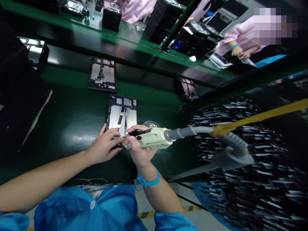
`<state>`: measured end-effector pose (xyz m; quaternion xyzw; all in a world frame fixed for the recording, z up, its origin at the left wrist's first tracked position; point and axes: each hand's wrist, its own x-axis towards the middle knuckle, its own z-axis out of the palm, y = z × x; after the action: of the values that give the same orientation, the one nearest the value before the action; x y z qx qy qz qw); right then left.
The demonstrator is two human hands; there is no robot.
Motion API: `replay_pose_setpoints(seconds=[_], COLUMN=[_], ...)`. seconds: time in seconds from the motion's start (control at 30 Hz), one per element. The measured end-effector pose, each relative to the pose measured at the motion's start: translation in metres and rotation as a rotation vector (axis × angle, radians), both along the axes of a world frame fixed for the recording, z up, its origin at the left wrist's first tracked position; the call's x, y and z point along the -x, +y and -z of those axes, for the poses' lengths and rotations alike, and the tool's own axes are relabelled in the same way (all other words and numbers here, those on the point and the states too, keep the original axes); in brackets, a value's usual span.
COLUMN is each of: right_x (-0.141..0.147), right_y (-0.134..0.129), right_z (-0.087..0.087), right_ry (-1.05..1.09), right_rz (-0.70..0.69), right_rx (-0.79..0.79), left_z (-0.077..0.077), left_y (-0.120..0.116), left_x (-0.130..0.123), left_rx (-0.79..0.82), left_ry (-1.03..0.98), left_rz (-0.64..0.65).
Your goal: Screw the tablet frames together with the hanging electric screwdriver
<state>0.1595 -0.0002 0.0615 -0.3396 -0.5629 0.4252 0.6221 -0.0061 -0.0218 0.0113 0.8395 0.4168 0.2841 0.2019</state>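
Observation:
My right hand point(139, 150) is wrapped around a pale green electric screwdriver point(154, 139), which lies nearly level with its tip pointing left. A dark tablet-like frame point(131, 117) with silver panels and a dark strip lies on the green bench below my hands. My left hand point(103, 144) rests on the frame's lower left edge, fingers apart and close to the screwdriver's tip. My fingers and the tool hide the frame's near end and the exact contact point. Partly behind the screwdriver sits a round perforated metal dish point(151, 124) of small parts.
A similar frame point(102, 73) lies farther back, with another point(189, 88) to the right. Many blurred dark strips point(240, 134) fill the right side. A grey cable point(187, 131) and yellow strap point(269, 114) cross there. A co-worker's hands point(240, 53) show beyond the shelf.

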Motion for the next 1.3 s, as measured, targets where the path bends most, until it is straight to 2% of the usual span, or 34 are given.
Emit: replay_pose_setpoints(seconds=[0.3,0.63,0.83,1.13,1.3], right_x=[-0.002,0.000,0.003,0.003,0.004], right_y=[-0.001,-0.002,-0.003,-0.004,-0.005], right_z=[0.002,0.007,0.003,-0.004,-0.005], right_ry=[-0.066,-0.012,0.044,-0.076,-0.085], right_rz=[0.037,-0.032,-0.061,-0.032,-0.067], right_rx=[0.010,0.012,-0.017,-0.041,-0.051], left_z=[-0.003,-0.001,0.000,0.002,0.002], left_y=[0.000,0.000,0.000,0.000,0.000], left_x=[-0.001,-0.001,-0.001,0.000,0.000], left_rx=[0.006,-0.003,-0.010,-0.007,0.008], left_ry=[-0.016,-0.020,-0.021,-0.027,-0.021], left_rz=[-0.011,-0.014,-0.013,-0.014,-0.014])
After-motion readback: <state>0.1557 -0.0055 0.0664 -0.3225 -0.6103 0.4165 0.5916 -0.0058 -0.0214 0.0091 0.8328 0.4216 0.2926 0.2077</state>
